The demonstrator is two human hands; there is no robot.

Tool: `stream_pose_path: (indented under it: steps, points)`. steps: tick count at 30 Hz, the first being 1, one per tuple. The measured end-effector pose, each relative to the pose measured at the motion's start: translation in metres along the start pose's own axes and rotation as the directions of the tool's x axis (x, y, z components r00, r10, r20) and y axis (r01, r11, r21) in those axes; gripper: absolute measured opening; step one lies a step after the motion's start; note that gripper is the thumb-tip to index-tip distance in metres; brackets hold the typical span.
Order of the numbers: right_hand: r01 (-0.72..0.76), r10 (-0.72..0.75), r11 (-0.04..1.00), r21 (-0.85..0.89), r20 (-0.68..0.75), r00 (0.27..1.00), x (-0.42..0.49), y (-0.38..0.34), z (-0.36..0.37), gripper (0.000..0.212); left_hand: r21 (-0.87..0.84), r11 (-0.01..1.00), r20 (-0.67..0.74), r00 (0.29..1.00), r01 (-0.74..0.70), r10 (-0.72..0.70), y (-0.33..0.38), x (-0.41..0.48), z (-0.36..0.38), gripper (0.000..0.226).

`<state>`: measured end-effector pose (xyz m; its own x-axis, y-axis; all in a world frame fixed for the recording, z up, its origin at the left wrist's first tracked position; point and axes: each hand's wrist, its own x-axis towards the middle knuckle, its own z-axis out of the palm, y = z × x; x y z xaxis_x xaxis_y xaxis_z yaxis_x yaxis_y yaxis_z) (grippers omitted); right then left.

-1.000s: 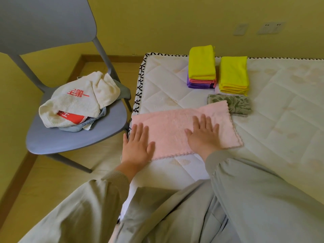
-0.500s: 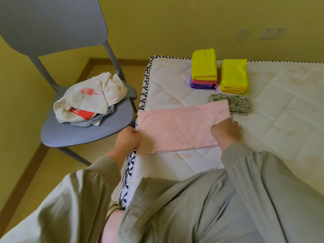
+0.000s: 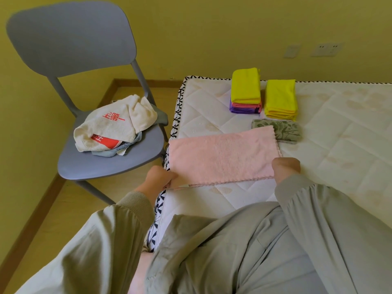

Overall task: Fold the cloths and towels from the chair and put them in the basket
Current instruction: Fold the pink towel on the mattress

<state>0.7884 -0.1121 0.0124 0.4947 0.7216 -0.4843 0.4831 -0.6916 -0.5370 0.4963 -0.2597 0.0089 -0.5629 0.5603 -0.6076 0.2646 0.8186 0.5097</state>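
Note:
A pink cloth (image 3: pixel 222 158) lies flat as a long strip on the white mattress (image 3: pixel 339 145), near its left edge. My left hand (image 3: pixel 160 177) pinches the cloth's near left corner at the mattress edge. My right hand (image 3: pixel 285 167) grips its near right corner, fingers curled under. On the grey chair (image 3: pixel 110 164) to the left sits a crumpled heap: a cream towel with red print (image 3: pixel 114 124) over a grey-blue cloth (image 3: pixel 106 153). No basket is in view.
Folded cloths sit at the back of the mattress: a yellow, pink and purple stack (image 3: pixel 246 91), a yellow stack (image 3: pixel 280 100) and a grey-green leaf-print cloth (image 3: pixel 282 130). Yellow wall behind, wooden floor beneath the chair. My grey-trousered legs fill the foreground.
Both hands left the top of the pink cloth, where they lay flat, and moved out to its near corners, which they now hold. The view shifted slightly.

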Motion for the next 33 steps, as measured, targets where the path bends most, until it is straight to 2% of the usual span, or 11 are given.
stream_pose_path:
  steps: [3,6,8,10,12,16,20,27,30,33]
  points:
    - [0.035,-0.032,0.998,0.059,-0.052,0.998,-0.004,-0.002,-0.001,0.030,-0.077,0.997,-0.012,1.000,-0.029,0.028,0.002,0.001,0.001,0.026]
    - [0.130,-0.117,0.988,0.081,-0.146,0.982,-0.009,-0.005,-0.002,0.029,-0.226,0.971,-0.006,0.997,-0.080,0.081,0.003,0.006,0.001,0.019]
    - [0.221,-0.197,0.970,0.098,-0.208,0.958,-0.010,-0.009,-0.002,0.028,-0.331,0.942,0.032,0.997,-0.053,0.068,0.004,0.008,0.002,0.016]
    - [0.278,-0.249,0.955,0.103,-0.235,0.940,-0.007,-0.010,-0.001,0.025,-0.352,0.936,0.074,0.996,-0.020,0.049,0.004,0.007,0.003,0.020]
    - [0.264,-0.244,0.962,0.067,-0.223,0.944,-0.004,-0.008,0.001,0.025,-0.308,0.951,0.075,0.997,-0.011,0.036,0.004,0.003,0.003,0.030]
    - [0.140,-0.127,0.988,0.058,-0.183,0.975,0.003,-0.002,0.002,0.030,-0.298,0.955,0.066,0.997,-0.009,0.030,-0.001,0.002,-0.001,0.037]
    - [0.146,-0.135,0.988,0.045,-0.187,0.973,0.006,-0.003,0.004,0.029,-0.246,0.968,0.098,0.992,-0.059,0.085,-0.003,0.000,-0.004,0.038]
    - [0.128,-0.132,0.991,-0.031,-0.210,0.969,0.006,-0.005,0.007,0.029,0.008,0.984,0.033,0.984,-0.176,0.176,-0.005,-0.002,0.003,0.031]
    - [0.235,-0.278,0.955,-0.182,-0.261,0.924,0.004,-0.010,0.012,0.041,0.253,0.933,-0.180,0.936,-0.255,0.304,0.000,-0.005,0.009,0.026]
    - [0.338,-0.398,0.900,-0.275,-0.206,0.894,0.005,-0.012,0.021,0.046,0.297,0.900,-0.227,0.892,-0.318,0.390,0.007,-0.004,0.020,0.040]
